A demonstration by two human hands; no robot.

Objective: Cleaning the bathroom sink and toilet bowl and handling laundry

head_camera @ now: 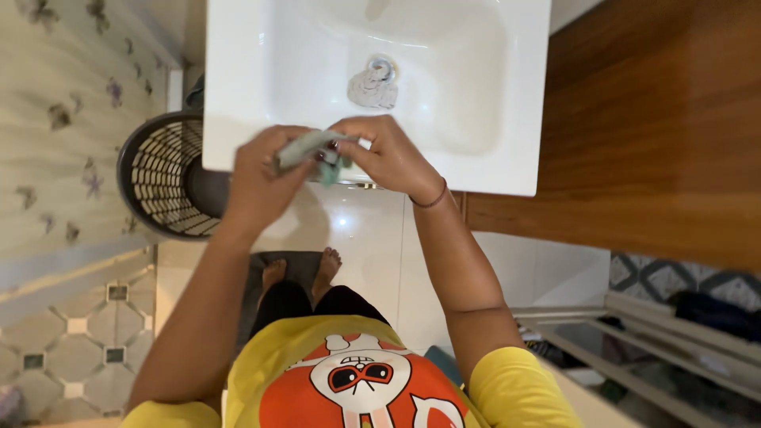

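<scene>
Both hands, left hand (258, 178) and right hand (388, 154), grip clenched on the green cloth (313, 150) at the sink's (491, 170) front edge. Best kept taut over the basin.

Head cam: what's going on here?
A person in a yellow shirt stands at a white sink, seen from above. Both hands, left hand and right hand, grip a small grey-green cloth over the sink's front edge, apparently twisting or wringing it. A second crumpled greyish cloth lies on the drain in the basin. A dark slatted basket stands on the floor to the left of the sink, and a wooden counter is on the right.
</scene>
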